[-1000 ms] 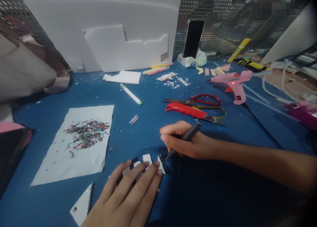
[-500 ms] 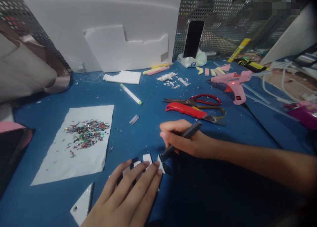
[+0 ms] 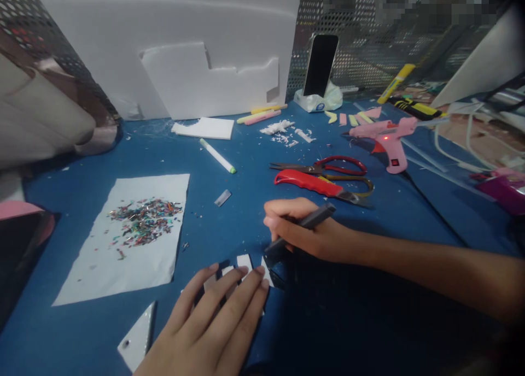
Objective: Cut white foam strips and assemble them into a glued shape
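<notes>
My right hand [image 3: 303, 231] is closed around a thick dark marker [image 3: 318, 216], which slants down to the left. The marker's lower end is at the upper edge of a white cut piece [image 3: 267, 272] partly coloured black; I cannot tell whether it touches. My left hand [image 3: 221, 310] lies flat, its fingers stretched over that piece and a few other small white pieces [image 3: 244, 262]. The fingers hide much of these pieces. Beside the left wrist lies a white triangular piece [image 3: 137, 338] with a dark hole.
A white sheet [image 3: 94, 277] bears a heap of colourful bits. Red-handled scissors [image 3: 344, 160], a red cutter [image 3: 307, 183] and a pink glue gun [image 3: 389, 133] lie beyond my right hand. A phone [image 3: 321, 64] stands at the back beside a large white board [image 3: 102, 48].
The marker's lower end has shifted slightly up and away from the white piece's middle. My left hand and the pieces beneath it look the same.
</notes>
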Demonstrator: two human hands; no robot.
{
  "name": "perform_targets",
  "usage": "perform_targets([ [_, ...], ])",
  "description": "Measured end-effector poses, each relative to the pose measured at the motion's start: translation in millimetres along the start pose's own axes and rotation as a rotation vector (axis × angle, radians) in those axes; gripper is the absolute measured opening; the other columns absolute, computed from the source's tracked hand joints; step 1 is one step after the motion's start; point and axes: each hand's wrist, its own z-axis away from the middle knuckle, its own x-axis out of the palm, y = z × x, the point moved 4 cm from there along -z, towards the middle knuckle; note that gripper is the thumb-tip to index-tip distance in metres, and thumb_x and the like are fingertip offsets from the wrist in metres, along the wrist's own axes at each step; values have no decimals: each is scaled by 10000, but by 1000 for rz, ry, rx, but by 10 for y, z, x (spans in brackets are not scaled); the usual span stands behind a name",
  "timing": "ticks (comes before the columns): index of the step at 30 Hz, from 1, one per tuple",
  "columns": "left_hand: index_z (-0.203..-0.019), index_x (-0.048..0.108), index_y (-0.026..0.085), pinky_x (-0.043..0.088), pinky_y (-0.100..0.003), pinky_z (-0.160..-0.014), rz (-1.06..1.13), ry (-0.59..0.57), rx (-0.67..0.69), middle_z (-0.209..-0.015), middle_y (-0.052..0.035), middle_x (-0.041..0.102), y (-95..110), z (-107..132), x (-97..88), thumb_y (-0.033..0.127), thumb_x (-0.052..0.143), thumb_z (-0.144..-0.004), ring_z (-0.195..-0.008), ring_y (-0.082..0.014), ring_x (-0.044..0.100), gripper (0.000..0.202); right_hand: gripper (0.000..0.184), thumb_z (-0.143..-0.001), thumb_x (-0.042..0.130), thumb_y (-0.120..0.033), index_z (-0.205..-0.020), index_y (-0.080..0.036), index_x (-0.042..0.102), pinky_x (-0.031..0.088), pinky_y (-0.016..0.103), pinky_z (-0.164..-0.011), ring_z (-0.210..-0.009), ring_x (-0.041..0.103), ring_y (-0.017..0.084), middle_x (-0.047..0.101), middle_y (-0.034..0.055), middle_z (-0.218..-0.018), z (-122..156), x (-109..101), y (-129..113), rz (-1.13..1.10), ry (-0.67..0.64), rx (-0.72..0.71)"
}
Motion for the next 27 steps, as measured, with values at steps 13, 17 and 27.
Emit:
perform_targets([
  [13, -1389, 492, 117, 67, -467, -1201, 7, 11, 7, -1453, -77, 498, -6, -2, -4, 521, 410, -995, -1277, -272, 441, 570, 378, -975, 500, -339, -650, -148, 498, 329, 216, -479, -504, 433, 68, 428, -56, -563, -8, 8, 28, -20, -14, -4],
  [17, -1364, 525, 122, 86, -474, -1198, 5, 56, 16, -1434, -81, 518, -9, -1, 10, 513, 416, -993, -1265, -272, 460, 549, 398, -987, 478, -342, -639, -150, 492, 325, 212, -477, -498, 427, 65, 425, -56, -550, 4, 6, 30, -16, -32, -6],
  [27, -1355, 531, 134, 87, -449, -1202, 30, 67, -13, -1426, -64, 531, -21, -12, 1, 504, 390, -1004, -1263, -254, 462, 529, 414, -982, 488, -343, -617, -146, 486, 319, 209, -478, -499, 424, 62, 425, -54, -541, 11, 9, 16, 1, -48, -25],
])
